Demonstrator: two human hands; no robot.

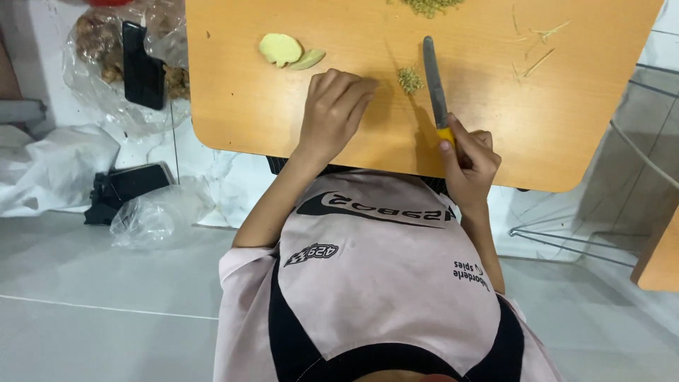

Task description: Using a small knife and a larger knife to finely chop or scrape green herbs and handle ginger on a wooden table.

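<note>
Orange wooden tabletop (566, 106): near its front edge, the right hand (470, 159) grips a yellow-handled knife (434, 88), blade flat beside a small pile of chopped herb (409, 79). Left hand (334, 106) rests fingers curled, empty, steadying; ginger slices (288, 51) lie just beyond.

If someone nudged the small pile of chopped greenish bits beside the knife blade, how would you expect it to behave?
The small pile looks like loose, fine pieces, so it would probably scatter rather than slide as one. It seems very light, and bits might cling to the knife held in the right hand. Rolling seems unlikely on the flat wooden board.
</note>
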